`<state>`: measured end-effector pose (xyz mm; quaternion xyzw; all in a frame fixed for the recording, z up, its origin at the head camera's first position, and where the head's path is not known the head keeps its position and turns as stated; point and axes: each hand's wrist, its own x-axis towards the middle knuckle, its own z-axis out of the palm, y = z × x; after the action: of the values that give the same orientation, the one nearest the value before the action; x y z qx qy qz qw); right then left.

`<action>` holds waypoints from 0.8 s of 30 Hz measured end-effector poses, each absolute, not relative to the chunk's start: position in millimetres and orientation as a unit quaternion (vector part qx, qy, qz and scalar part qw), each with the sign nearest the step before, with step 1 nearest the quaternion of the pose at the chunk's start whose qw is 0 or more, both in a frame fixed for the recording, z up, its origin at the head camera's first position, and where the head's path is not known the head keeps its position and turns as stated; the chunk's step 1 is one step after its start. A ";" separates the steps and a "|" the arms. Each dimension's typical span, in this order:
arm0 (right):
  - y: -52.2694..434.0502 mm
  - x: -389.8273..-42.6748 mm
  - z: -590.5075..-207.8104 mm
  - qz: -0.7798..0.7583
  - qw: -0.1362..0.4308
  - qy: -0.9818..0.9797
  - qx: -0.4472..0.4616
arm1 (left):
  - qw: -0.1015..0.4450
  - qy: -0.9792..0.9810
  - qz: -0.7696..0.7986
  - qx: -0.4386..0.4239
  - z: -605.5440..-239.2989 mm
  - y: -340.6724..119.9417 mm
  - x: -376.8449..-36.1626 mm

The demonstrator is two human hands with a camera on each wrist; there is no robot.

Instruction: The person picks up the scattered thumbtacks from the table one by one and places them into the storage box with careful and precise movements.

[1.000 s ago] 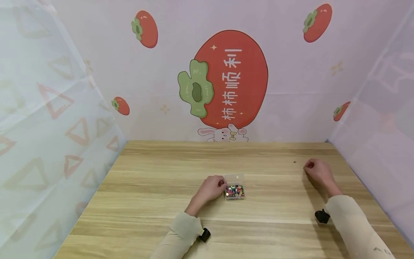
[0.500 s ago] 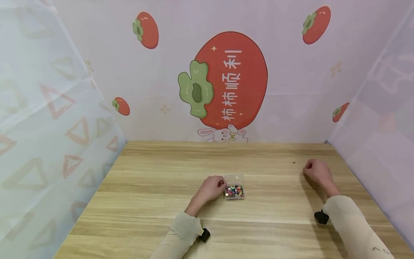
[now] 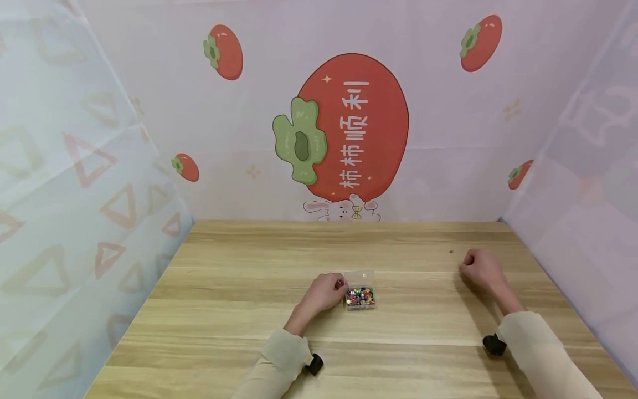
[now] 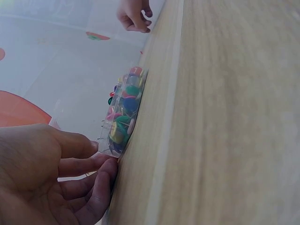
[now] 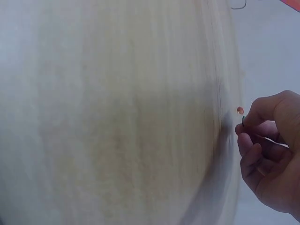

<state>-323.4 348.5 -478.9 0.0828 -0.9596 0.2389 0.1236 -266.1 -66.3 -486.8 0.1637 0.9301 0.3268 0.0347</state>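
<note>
A small clear plastic box (image 3: 360,299) of multicoloured thumbtacks (image 4: 131,91) lies on the table with its transparent lid (image 3: 359,278) tipped open toward the back. My left hand (image 3: 325,291) pinches the box's left end between thumb and fingertips. Over at the right, my right hand (image 3: 483,269) hovers low over the table, its thumb and index finger pinching a tiny thumbtack whose green edge (image 5: 243,120) shows at the fingertips. A single orange-red thumbtack (image 5: 240,110) lies just beyond those fingers; in the head view it is a small dark speck.
The wood-grain table (image 3: 259,255) ends at a white backdrop (image 3: 438,183) printed with persimmons. Fabric side walls (image 3: 94,183) stand close along the left and right table edges. Black wrist cameras (image 3: 494,344) hang beneath both sleeves.
My right hand has shifted slightly left and toward me, still pinching. The head view has tilted a little upward. My left hand and the box keep their place.
</note>
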 end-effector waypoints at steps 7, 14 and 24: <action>334.5 -315.7 -478.5 0.261 0.105 -0.956 0.087 | 0.027 0.931 0.323 0.168 -488.2 -66.5 -266.6; 318.7 -309.2 -474.5 0.266 0.115 -0.952 0.100 | 0.028 0.931 0.323 0.167 -490.4 -66.5 -267.4; 290.8 -294.5 -460.2 0.284 0.101 -0.945 0.125 | 0.033 0.931 0.323 0.165 -489.2 -65.9 -267.3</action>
<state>-294.5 290.8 -460.2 0.1248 -0.9453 0.2840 0.1007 -267.3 -65.9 -489.2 0.1653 0.9311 0.3234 0.0335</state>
